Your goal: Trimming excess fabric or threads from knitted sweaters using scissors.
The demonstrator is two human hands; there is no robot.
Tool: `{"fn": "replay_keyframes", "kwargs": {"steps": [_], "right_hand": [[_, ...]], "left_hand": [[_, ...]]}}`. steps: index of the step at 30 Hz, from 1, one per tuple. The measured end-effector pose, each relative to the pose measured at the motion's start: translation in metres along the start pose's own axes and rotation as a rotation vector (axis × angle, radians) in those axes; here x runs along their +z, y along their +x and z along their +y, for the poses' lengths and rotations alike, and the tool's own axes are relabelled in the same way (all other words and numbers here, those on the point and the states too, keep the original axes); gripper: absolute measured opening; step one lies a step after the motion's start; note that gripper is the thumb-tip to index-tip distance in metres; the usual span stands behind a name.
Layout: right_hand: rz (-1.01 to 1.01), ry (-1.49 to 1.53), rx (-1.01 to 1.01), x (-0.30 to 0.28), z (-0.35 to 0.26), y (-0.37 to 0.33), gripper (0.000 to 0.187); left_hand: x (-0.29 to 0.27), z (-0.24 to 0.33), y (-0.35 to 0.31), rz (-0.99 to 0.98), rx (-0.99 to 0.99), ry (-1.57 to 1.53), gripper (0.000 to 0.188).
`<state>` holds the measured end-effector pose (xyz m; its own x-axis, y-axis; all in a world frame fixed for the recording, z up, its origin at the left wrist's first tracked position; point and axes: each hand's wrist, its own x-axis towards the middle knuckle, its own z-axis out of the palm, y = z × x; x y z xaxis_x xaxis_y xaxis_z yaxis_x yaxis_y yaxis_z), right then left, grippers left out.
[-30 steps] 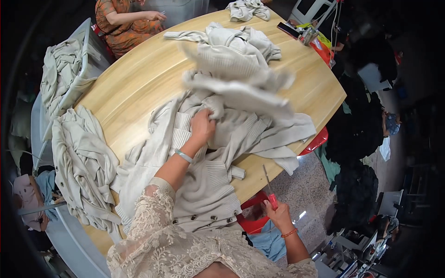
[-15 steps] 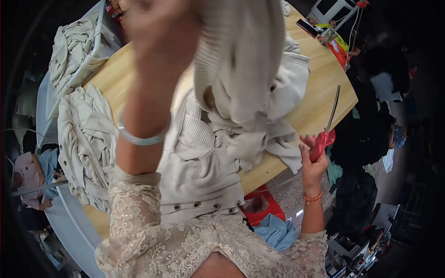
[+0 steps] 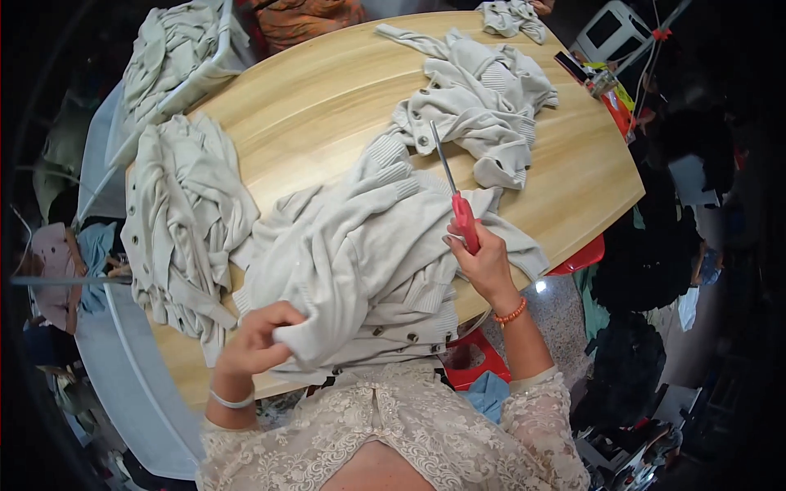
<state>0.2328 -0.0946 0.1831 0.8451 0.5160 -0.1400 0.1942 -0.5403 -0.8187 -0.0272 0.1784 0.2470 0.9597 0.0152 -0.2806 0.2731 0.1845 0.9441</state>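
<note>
A cream knitted cardigan point(image 3: 327, 245) lies bunched at the near edge of the table, its ribbed cuff and band showing. My left hand point(image 3: 264, 340) is closed on a fold of it at the near left. My right hand point(image 3: 483, 262) is wrapped round the red handles of a pair of scissors point(image 3: 463, 214). Their narrow blades point away, up over the cloth, and look closed. Just beyond the tips lies another cream cardigan point(image 3: 491, 106) with dark buttons. Part of a button band shows below the nearer cardigan, close to my body.
A heap of cream knitwear point(image 3: 180, 221) lies on the table's left side. Behind it stands a pale bin point(image 3: 205, 78) full of similar garments. The wooden table point(image 3: 303, 98) has a small cream bundle point(image 3: 512, 18) at its far edge. A red stool point(image 3: 479, 364) stands below the near edge.
My left hand has come down from high up, lowering the raised knitwear onto the table and now gripping a fold nearby. My right hand has moved left with the scissors, over the cloth.
</note>
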Motion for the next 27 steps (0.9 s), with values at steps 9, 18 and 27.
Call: {"fn": "replay_keyframes", "kwargs": {"steps": [9,18,27], "right_hand": [[-0.077,-0.269,-0.24,0.08,0.008,0.066,0.057],[-0.199,-0.294,-0.159,0.1,0.048,0.077,0.026],[0.271,-0.105,-0.205,-0.023,-0.039,0.142,0.026]], "left_hand": [[0.022,-0.04,-0.058,-0.081,-0.124,-0.143,0.042],[-0.019,0.018,-0.021,0.099,0.017,0.165,0.032],[-0.193,0.08,0.123,0.873,0.138,1.117,0.036]]}}
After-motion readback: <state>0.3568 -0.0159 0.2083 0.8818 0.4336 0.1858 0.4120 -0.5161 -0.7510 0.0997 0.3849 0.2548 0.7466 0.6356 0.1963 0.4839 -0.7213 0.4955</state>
